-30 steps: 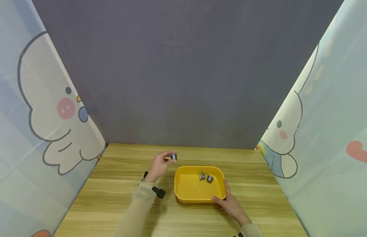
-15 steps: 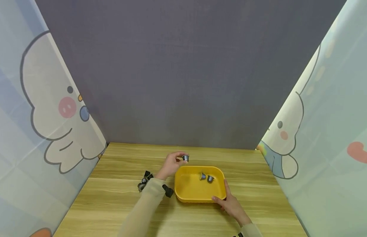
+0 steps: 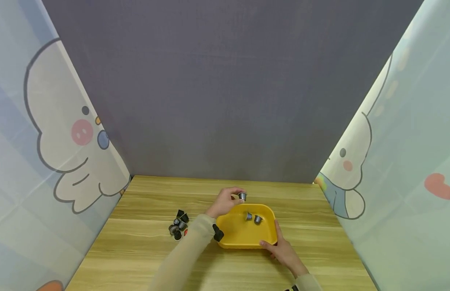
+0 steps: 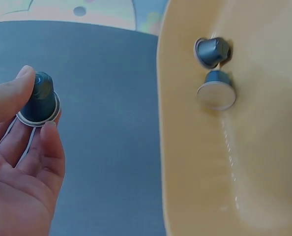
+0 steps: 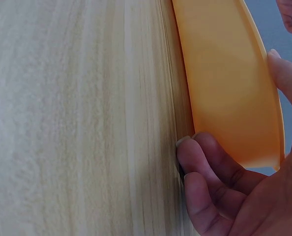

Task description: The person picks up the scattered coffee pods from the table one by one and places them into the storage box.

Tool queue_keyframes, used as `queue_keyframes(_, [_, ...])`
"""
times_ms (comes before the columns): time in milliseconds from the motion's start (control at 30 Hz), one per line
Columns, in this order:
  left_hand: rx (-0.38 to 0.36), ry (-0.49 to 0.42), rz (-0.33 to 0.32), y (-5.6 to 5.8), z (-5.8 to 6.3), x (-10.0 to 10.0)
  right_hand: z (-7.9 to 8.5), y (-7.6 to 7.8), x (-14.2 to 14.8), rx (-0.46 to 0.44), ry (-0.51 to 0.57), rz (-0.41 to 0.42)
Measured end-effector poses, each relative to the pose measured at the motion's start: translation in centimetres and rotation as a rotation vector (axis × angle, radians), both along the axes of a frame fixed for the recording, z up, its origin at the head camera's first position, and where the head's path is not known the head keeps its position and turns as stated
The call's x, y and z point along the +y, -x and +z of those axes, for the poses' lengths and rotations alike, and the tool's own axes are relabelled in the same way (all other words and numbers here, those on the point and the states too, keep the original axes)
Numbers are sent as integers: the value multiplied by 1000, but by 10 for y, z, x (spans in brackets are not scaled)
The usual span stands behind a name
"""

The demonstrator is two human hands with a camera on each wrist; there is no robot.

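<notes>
My left hand [image 3: 224, 203] pinches a dark grey coffee capsule [image 3: 242, 196] over the far edge of a yellow tray [image 3: 239, 236]. In the left wrist view the held capsule [image 4: 39, 101] has its wide foil end down, between thumb and fingers. Two more capsules lie inside the tray near its far side: one capsule [image 3: 248, 216] with its lid showing, another capsule [image 3: 258, 220] on its side. My right hand [image 3: 284, 252] grips the tray's near right corner, thumb at the rim and fingers curled against the outer wall, as the right wrist view shows.
A small pile of capsules [image 3: 179, 225], mostly black and grey with a bit of red, lies on the wooden table [image 3: 148, 210] left of the tray. A dark grey panel [image 3: 225, 101] stands behind the table, and printed cartoon curtains [image 3: 403, 133] flank both sides.
My left hand has carried the capsule rightward, from left of the tray to above its far edge. The pile on the left has come out from behind the forearm. The right hand stays put.
</notes>
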State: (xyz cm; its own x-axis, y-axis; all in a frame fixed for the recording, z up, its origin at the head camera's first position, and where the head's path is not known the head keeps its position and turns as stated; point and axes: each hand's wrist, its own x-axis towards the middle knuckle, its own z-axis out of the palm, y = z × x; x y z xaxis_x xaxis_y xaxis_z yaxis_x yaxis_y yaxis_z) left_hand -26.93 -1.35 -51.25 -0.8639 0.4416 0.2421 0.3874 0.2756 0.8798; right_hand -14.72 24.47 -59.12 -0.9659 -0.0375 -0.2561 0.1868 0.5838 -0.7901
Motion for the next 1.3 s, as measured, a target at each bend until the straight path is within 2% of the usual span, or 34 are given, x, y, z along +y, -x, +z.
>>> queue_keyframes(233, [-29,15,-69,1,-1,22,0,1,0,0,9,0])
queue_keyframes(500, [-73,91,-115,-1,-4,40,0,1,1,-5,13,8])
queue_keyframes(733, [-105,137,-134,3,-18,52,2,2,1,-3,20,10])
queue_keyframes(867, [-123,161,-124,3,-24,55,1,1,1,-4,22,19])
queue_keyframes(1067, [-183,148,-126,-2,-26,57,0,0,1,-3,31,36])
queue_keyframes(1300, [-175,154,-130,-2,-29,63,0,-1,1,6,35,37])
